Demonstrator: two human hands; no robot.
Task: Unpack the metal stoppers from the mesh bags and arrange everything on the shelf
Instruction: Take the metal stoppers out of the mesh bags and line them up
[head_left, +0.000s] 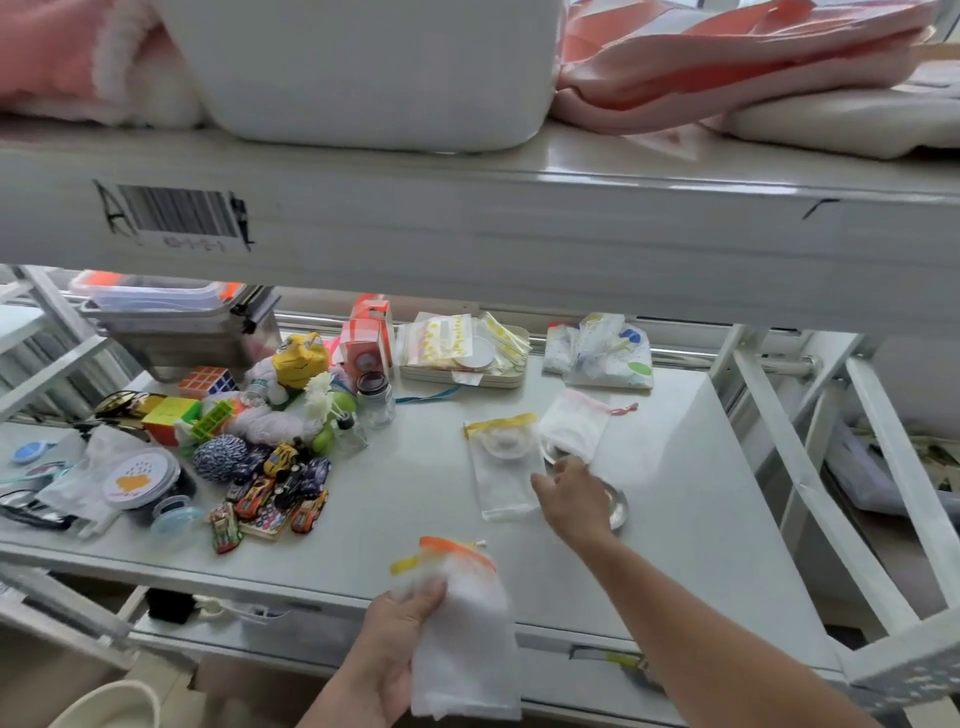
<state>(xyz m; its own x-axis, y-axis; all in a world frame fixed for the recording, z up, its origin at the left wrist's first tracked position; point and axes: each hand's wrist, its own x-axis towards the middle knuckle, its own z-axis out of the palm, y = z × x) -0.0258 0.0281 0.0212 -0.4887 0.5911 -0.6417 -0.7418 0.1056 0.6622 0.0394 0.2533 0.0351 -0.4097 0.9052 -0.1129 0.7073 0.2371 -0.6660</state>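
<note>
Three white mesh bags were counted on or over the shelf (395, 499): one with an orange band (460, 613) gripped in the left hand (400, 644), one yellow-banded bag (504, 462) lying flat with a round stopper inside, one pink-stringed bag (574, 428) beside it. Two bare metal stoppers: one (615, 506) under the right hand (569, 501), fingers loosely spread and blurred, holding nothing that could be made out; another (551, 453) partly under the pink-stringed bag.

The pale shelf (415, 499) carries a heap at its left — toy cars (270, 499), puzzle cubes (205, 382), a round lidded tub (140, 480). Right of centre lie a yellow-trimmed mesh bag (504, 467), a pink-stringed mesh bag (574, 426) and a metal stopper (618, 506); a flat tray (462, 376) sits behind.
</note>
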